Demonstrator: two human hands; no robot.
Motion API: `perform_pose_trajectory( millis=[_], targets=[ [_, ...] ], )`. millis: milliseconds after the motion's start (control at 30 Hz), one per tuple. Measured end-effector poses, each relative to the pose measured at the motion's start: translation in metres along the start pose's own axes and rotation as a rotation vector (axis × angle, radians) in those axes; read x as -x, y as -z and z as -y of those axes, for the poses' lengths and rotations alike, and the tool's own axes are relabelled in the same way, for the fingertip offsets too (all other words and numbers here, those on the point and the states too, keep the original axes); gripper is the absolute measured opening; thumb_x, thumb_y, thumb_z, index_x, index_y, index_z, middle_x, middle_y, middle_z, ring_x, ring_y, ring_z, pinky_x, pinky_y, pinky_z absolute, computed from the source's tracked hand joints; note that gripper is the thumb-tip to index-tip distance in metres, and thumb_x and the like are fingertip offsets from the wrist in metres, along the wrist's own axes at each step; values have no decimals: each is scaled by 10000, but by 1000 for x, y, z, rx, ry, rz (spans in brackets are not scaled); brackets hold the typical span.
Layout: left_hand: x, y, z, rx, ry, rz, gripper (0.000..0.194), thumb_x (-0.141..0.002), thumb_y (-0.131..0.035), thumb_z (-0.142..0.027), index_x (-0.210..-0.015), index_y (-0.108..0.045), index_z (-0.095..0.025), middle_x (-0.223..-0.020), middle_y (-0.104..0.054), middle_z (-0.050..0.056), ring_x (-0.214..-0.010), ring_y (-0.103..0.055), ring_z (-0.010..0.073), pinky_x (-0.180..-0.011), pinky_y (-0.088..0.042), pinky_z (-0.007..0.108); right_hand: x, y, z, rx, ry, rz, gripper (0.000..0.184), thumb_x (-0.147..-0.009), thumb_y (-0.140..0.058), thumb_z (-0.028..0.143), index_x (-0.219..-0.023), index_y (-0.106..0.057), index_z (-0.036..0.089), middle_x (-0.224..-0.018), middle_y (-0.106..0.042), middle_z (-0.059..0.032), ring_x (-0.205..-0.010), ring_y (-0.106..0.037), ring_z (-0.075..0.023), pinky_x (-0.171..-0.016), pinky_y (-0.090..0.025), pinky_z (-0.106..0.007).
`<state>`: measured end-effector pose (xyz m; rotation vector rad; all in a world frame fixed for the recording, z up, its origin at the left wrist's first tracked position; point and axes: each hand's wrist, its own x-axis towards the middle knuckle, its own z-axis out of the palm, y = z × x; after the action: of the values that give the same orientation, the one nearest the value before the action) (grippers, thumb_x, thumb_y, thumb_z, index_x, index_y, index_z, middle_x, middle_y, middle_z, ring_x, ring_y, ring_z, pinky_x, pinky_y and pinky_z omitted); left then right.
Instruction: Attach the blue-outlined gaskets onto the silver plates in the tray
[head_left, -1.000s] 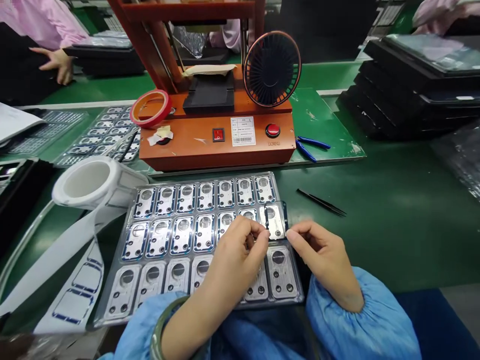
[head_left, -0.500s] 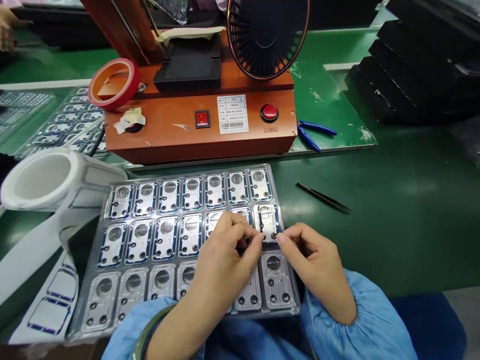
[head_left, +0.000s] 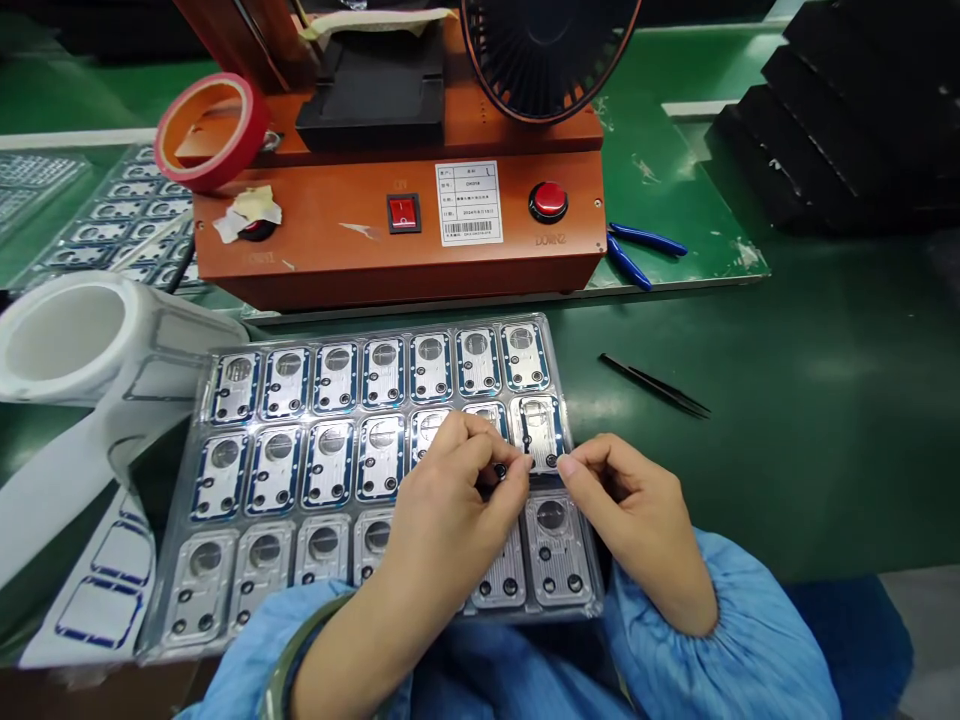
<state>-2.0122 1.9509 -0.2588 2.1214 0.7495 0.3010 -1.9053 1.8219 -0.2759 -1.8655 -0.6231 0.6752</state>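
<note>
A green bench [head_left: 787,480] spans the view, and the orange machine [head_left: 322,240] takes up its upper middle, with a white label, a rocker switch and a red button on its front. To the right rises a stack [head_left: 847,140] of black, flat things, blurred toward the edge. A clear tray [head_left: 178,525] lies in front of the machine, its plates set in three rows, the top and middle ones edged in blue, those in view in the nearest row bare. Beside its left end sits a white roll [head_left: 139,310], from which a strip [head_left: 97,610] printed with dark outlines trails down. The person's left hand [head_left: 461,500], with a green bangle [head_left: 289,660] at the wrist, reaches over the tray; the right hand [head_left: 637,530] is at its right edge. A black fan [head_left: 544,60] and red tape [head_left: 251,130] rest on the machine; blue pliers [head_left: 649,240] lie just beside it, tweezers [head_left: 652,385] nearer the person. The thin frame [head_left: 559,425] lies over the last plate on the right in the middle row. Each hand's grip is narrow, thumb and fingertip pinched on the frame's near corners, the left hand at one, the right at the other.
</note>
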Motion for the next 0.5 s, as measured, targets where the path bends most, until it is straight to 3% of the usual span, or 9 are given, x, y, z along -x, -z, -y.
perform_pose_trajectory(
  millis=[500],
  targets=[
    [1, -2, 2, -19, -49, -23, 109, -860, -555, -215, -792, -632, -181, -861, -534, 16, -668, -556, 101, -585, -461, 247, -1, 0, 3, 45, 21, -22, 221, -863, -576, 323, -692, -579, 181, -585, -498, 35, -504, -419, -81, -481, -368, -207]
  ],
)
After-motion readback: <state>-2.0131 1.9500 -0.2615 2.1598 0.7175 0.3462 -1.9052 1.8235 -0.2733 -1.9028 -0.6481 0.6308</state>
